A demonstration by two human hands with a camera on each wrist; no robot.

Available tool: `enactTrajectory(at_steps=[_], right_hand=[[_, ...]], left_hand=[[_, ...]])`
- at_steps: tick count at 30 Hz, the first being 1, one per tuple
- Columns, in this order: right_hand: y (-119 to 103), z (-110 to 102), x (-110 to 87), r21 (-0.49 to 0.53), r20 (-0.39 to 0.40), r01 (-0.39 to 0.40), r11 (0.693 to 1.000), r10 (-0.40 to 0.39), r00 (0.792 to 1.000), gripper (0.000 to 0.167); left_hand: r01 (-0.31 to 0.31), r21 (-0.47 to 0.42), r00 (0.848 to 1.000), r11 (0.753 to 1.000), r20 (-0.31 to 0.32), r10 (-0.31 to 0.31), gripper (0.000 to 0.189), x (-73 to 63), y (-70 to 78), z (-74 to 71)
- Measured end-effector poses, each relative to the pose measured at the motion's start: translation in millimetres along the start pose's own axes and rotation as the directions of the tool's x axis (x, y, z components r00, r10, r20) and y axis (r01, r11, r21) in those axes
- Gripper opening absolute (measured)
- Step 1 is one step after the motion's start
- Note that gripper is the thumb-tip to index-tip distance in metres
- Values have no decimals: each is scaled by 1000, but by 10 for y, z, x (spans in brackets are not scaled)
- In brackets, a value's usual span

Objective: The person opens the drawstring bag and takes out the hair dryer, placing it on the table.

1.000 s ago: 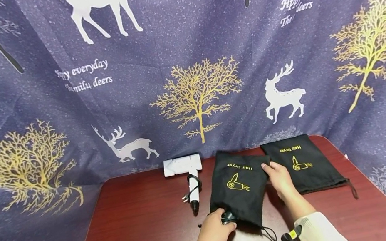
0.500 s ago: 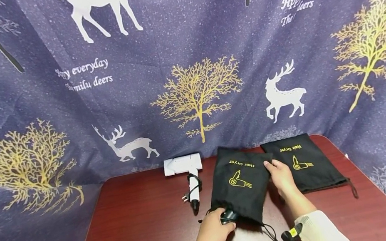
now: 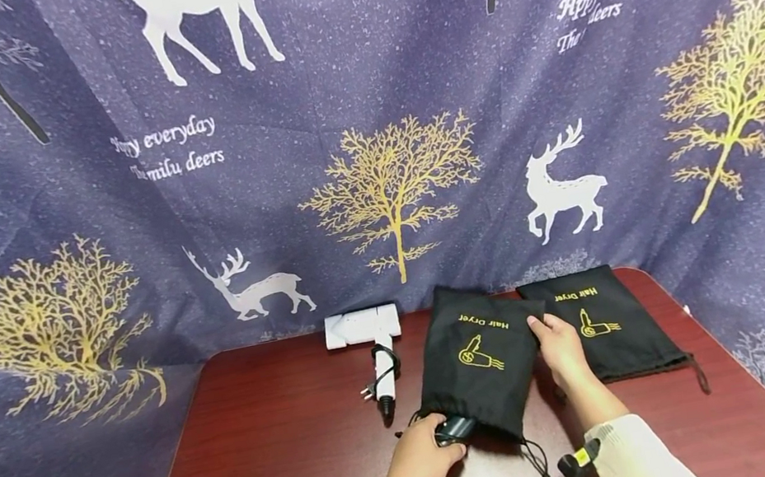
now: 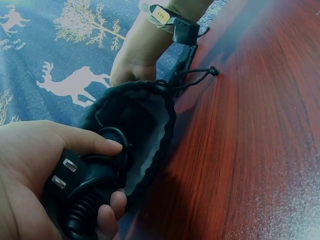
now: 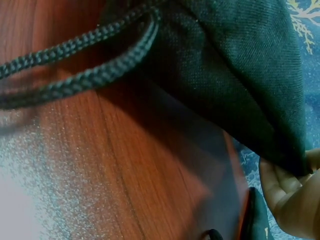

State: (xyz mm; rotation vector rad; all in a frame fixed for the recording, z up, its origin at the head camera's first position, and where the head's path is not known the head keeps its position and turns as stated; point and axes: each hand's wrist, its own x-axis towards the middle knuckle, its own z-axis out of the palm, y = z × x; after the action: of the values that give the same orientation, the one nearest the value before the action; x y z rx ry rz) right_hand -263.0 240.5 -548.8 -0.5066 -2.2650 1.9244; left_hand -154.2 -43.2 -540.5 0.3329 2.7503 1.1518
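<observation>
My left hand (image 3: 421, 458) grips the cord-wrapped handle of a black hair dryer (image 3: 456, 428) at the mouth of a black drawstring bag (image 3: 500, 388). In the left wrist view, a two-prong plug (image 4: 65, 172) lies against the palm, and the ribbed cord end (image 4: 80, 212) shows below it. Beyond the fingers the bag's mouth (image 4: 169, 132) gapes round the dryer, whose far part is hidden inside. My right hand (image 3: 561, 348) pinches the bag's far right corner, seen also in the right wrist view (image 5: 292, 192). The bag has yellow "Hair Dryer" print and a drawstring (image 3: 535, 460).
A white hair dryer (image 3: 362, 327) with its black cord wound round the handle lies left of the bag. Another black drawstring bag (image 3: 633, 349) lies flat at the right. All are on a reddish-brown table (image 3: 257, 442) against a patterned cloth backdrop (image 3: 349, 219).
The bag and my right hand have shifted slightly to the right and away from me. More of the black dryer shows between my left hand and the bag's mouth.
</observation>
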Motion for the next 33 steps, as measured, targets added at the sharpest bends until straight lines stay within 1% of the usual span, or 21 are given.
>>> enactTrajectory(at_steps=[10, 15, 21, 25, 28, 31, 33], right_hand=[[4, -31, 44, -23, -13, -7, 1000, 7, 1000, 44], [-7, -39, 54, -38, -33, 4, 999, -5, 999, 42], [-14, -6, 24, -42, -51, 14, 999, -16, 999, 42], [-1, 20, 7, -27, -29, 13, 1000, -13, 999, 44], [24, 35, 1, -23, -3, -2, 1000, 2, 1000, 45], [57, 43, -14, -15, 45, -28, 999, 29, 999, 49], [75, 51, -33, 8, 83, -50, 999, 49, 995, 52]], left_hand=[[-31, -4, 1000, 1000, -1, 31, 40, -23, -47, -13], [-21, -24, 1000, 999, 14, 21, 40, -30, -60, -12], [-19, -28, 1000, 999, 15, 20, 40, -25, -61, -5], [-19, -32, 1000, 999, 14, 19, 41, -27, -59, -8], [-20, -26, 1000, 999, 9, 20, 41, -27, -65, -7], [-16, -26, 1000, 1000, 3, 16, 42, -29, -71, -2], [-8, -32, 1000, 999, 1, 8, 41, -28, -73, 2]])
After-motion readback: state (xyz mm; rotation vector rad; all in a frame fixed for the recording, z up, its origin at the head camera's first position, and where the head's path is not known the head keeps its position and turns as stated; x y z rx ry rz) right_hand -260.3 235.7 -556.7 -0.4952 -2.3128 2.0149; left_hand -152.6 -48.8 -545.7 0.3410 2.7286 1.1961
